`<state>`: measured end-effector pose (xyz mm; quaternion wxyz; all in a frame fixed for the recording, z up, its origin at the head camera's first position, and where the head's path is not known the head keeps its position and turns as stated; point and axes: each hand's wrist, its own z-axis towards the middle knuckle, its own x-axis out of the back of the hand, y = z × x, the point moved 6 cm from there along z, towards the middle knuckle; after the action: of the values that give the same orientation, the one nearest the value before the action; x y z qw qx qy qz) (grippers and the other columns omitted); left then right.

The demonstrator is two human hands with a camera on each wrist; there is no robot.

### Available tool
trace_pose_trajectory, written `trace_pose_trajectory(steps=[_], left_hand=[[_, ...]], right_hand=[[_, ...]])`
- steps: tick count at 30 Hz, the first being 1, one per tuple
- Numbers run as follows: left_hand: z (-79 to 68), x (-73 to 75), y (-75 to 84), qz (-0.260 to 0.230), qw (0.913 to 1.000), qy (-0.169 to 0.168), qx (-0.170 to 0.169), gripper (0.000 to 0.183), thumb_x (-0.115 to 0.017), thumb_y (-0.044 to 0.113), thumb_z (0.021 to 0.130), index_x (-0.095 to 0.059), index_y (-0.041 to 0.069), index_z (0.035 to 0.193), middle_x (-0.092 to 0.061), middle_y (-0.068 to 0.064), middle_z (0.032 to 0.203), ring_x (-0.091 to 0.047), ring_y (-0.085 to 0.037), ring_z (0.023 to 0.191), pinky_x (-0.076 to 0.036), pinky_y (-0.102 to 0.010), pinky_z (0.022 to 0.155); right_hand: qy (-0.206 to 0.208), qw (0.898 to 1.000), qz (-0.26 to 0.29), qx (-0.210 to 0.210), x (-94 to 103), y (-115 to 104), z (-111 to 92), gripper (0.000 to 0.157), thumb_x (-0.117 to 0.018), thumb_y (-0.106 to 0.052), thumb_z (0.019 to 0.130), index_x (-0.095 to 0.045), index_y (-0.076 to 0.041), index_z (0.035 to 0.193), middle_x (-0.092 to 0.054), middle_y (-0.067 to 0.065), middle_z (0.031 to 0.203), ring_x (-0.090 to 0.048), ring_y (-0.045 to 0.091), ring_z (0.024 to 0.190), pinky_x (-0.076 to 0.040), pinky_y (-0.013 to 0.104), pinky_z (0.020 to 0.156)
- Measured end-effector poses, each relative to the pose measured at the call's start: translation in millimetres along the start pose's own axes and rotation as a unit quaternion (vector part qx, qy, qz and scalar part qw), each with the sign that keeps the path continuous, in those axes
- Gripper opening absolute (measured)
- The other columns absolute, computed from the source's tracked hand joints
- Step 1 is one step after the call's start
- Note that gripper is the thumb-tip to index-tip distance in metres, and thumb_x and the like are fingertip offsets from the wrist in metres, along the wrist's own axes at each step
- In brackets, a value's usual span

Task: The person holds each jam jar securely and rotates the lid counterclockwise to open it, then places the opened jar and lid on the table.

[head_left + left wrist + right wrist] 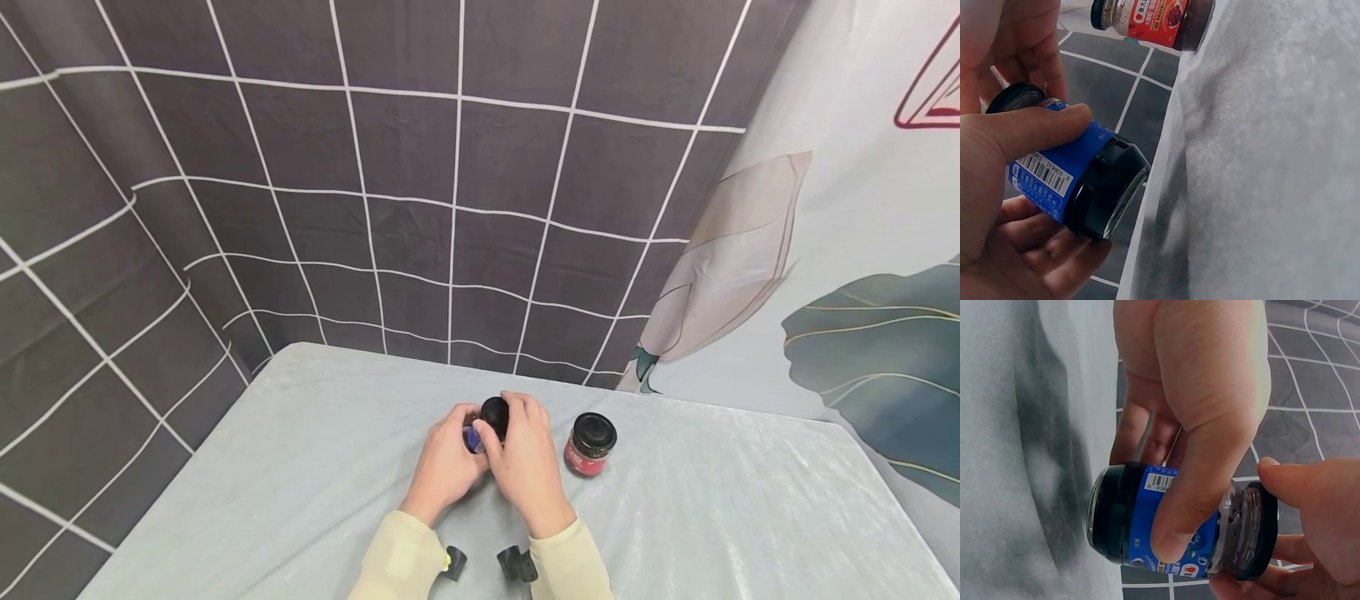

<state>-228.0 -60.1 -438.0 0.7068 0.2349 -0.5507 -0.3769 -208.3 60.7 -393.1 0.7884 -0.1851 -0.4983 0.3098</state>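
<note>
A glass jar with a blue label (1088, 147) is between my two hands. My left hand (446, 467) wraps round its body, thumb (1047, 128) lying across the label and fingers beneath. At the top end, my right hand (528, 467) holds the black lid (1263, 531) between thumb and fingers. The lid sits on the jar's mouth, and clear glass shows between it and the label. The jar's dark base (1104, 512) points toward the tabletop, close over the cloth. Part of the jar is hidden behind my fingers in the head view.
A second jar with a red label and black lid (590, 444) stands upright on the table, right of my right hand. Pale cloth (712, 500) covers the tabletop. Behind it hangs a dark curtain with white grid lines (405, 233). Black camera mounts (517, 565) sit at my wrists.
</note>
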Motion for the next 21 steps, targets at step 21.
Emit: trace_pose_trajectory(steps=[21], left_hand=[[0.6,4.1,1.8,0.004,0.9997,0.020,0.012,0.049,-0.082,0.016,0.075,-0.063,0.008,0.120,-0.072,-0.009,0.110,-0.069,-0.025,0.104,-0.055,-0.042,0.090]], right_hand=[[0.017,1.000,0.001,-0.002,0.3,0.7,0.8,0.049,-0.071,-0.028,0.094,-0.062,0.008,0.126,-0.060,0.023,0.119,-0.057,0.039,0.114,-0.049,0.052,0.095]])
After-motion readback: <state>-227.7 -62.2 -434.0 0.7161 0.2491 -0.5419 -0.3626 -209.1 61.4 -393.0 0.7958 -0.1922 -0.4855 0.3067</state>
